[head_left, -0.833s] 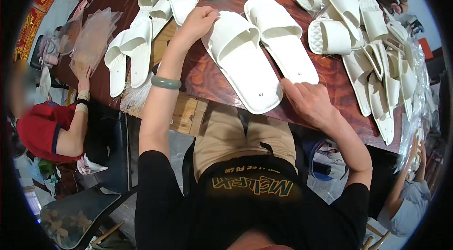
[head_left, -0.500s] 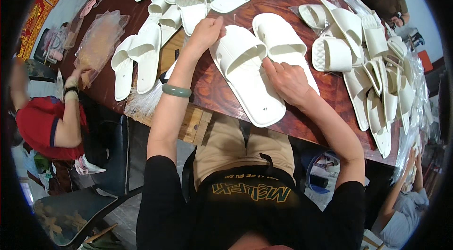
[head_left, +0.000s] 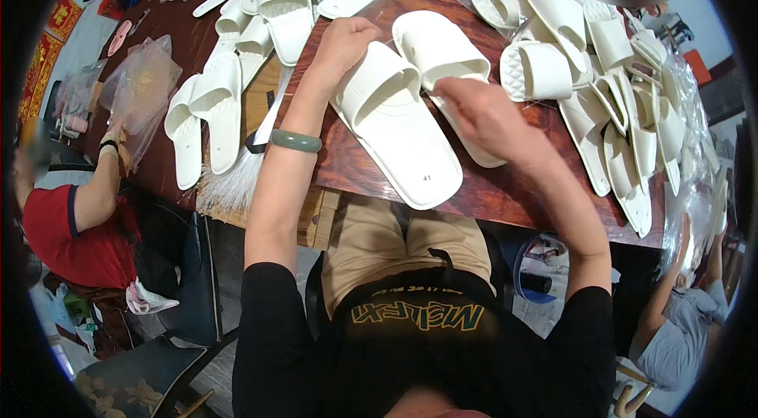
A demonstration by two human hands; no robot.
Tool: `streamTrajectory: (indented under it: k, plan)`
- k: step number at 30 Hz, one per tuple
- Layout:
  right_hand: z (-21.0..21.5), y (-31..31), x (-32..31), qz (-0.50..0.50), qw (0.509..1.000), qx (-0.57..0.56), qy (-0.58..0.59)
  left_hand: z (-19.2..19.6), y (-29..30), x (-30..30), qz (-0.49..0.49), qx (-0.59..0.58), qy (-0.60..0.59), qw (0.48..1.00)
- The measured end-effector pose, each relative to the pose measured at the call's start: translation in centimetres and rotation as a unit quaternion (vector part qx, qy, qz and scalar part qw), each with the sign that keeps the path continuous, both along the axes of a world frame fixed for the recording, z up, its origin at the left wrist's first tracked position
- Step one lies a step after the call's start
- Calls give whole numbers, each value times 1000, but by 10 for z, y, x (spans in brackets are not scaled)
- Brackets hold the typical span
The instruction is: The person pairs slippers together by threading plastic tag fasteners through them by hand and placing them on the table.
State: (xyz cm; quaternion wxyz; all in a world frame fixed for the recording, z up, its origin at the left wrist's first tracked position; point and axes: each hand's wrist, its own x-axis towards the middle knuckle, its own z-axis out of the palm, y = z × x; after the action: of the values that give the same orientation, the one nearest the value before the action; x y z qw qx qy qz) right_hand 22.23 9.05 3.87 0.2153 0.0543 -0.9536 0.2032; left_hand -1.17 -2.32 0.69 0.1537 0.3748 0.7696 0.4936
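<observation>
A pair of white slide slippers lies in front of me, soles down and toes away. My left hand (head_left: 347, 43) is closed at the toe of the left slipper (head_left: 401, 142); what its fingers hold, if anything, is hidden. My right hand (head_left: 482, 118), slightly blurred, is over the right slipper (head_left: 438, 43) at the near edge of its strap. Its thumb and fingers are pressed together, and I cannot make out anything in them. A green bangle (head_left: 296, 141) circles my left wrist.
Piled white slippers (head_left: 612, 94) fill the table's right side beside clear plastic wrap (head_left: 685, 149). More slippers (head_left: 284, 11) lie at the far left, near a bundle of thin white strands (head_left: 229, 185). People sit at both sides; a plastic bag (head_left: 146, 86) lies left.
My right hand has shifted from the left slipper's strap to the right slipper's strap. My left hand stays by the left slipper's toe. The view has turned a little.
</observation>
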Motion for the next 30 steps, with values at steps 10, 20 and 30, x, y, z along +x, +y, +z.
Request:
streamTrajectory:
  k: [10,20,30]
  plan:
    - [55,69,37,-20,977,-48,-205,8,42,-1,-90,46,4,995]
    - [43,78,52,-134,925,-278,-222,7,48,13,-198,45,-124,971]
    - [26,79,70,-193,833,-518,-1,8,48,15,-168,72,-149,972]
